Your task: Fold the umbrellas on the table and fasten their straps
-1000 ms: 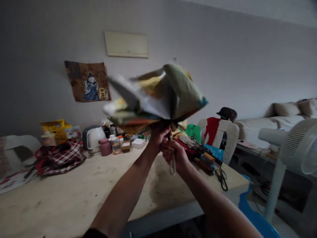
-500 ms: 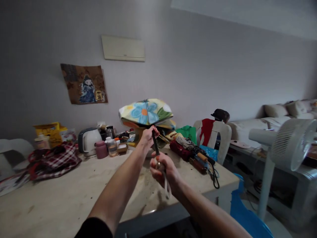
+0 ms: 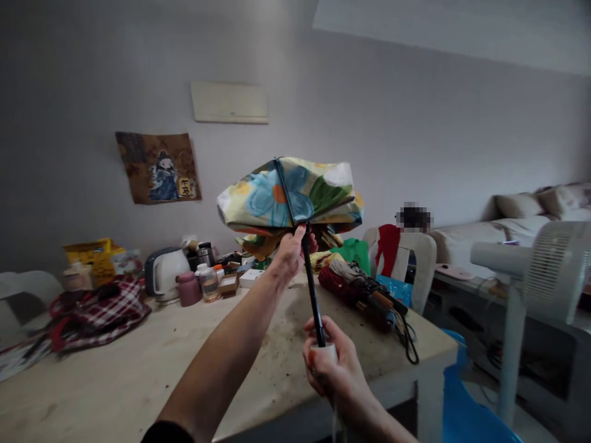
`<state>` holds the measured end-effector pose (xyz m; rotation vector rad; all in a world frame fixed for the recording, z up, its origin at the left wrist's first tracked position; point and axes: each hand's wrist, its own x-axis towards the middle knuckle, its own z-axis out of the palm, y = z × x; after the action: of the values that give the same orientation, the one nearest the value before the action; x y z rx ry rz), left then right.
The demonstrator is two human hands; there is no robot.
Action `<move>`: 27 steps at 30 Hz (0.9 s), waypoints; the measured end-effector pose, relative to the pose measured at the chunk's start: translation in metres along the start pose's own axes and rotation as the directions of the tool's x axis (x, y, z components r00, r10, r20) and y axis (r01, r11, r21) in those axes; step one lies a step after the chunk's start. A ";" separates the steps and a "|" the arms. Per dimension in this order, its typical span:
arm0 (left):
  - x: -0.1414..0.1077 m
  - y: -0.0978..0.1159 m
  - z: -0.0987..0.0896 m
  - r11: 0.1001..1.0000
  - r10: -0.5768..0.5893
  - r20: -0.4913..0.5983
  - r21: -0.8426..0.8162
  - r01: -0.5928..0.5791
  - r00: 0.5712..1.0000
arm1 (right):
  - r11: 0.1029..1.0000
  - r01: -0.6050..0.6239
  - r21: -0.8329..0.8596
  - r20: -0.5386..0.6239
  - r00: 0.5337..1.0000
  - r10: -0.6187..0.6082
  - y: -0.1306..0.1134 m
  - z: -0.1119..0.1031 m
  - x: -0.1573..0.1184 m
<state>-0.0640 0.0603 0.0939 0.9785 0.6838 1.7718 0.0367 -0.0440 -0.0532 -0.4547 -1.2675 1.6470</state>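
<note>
A folding umbrella (image 3: pixel 314 289) with a yellow canopy (image 3: pixel 286 194) printed with blue flowers is held out in front of me, its canopy partly folded and its black shaft bare. My left hand (image 3: pixel 293 251) is closed around the upper shaft, just under the canopy. Lower down, my right hand (image 3: pixel 330 363) wraps around the white handle (image 3: pixel 329 352), from which a pale strap hangs. Beyond the shaft, several folded umbrellas (image 3: pixel 364 289) lie side by side on the table (image 3: pixel 221 357), at its right end.
On the left of the table are a plaid bag (image 3: pixel 106 314), a white kettle (image 3: pixel 168 275), a pink jar (image 3: pixel 189 289) and small bottles. A standing fan (image 3: pixel 512 271) and a blue tub (image 3: pixel 466 400) stand to the right. Behind, a person sits near a white chair (image 3: pixel 422 264).
The umbrella has tilted more upright, showing more of its canopy. My right hand has moved down and slightly right with the handle, leaving more shaft visible between my hands.
</note>
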 end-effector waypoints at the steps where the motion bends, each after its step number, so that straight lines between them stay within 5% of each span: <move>1: -0.001 -0.005 0.002 0.999 0.017 -0.020 0.028 -0.017 1.000 | 0.995 0.010 -0.095 -0.079 0.997 -0.018 0.000 -0.001 -0.001; 4: -0.001 -0.018 0.009 0.994 0.064 -0.056 0.095 -0.058 0.996 | 0.909 0.102 -0.403 -0.190 0.963 -0.193 0.000 -0.009 0.001; 9: 0.006 -0.025 0.021 0.991 0.097 -0.097 0.096 -0.088 0.991 | 0.722 0.210 -0.659 -0.152 0.903 -0.402 -0.002 -0.021 0.005; 16: 0.012 -0.018 0.039 0.994 0.103 0.038 0.028 -0.104 0.994 | 0.672 0.261 -0.693 -0.128 0.873 -0.471 0.002 -0.019 0.004; 27: 0.056 -0.017 0.040 0.995 -0.067 -0.185 -0.088 0.051 0.980 | 0.744 0.193 -0.639 -0.183 0.902 -0.391 -0.027 -0.008 0.001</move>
<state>-0.0335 0.1198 0.1185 0.7336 0.7439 1.8400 0.0549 -0.0395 -0.0324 -0.8192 -1.5249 0.8207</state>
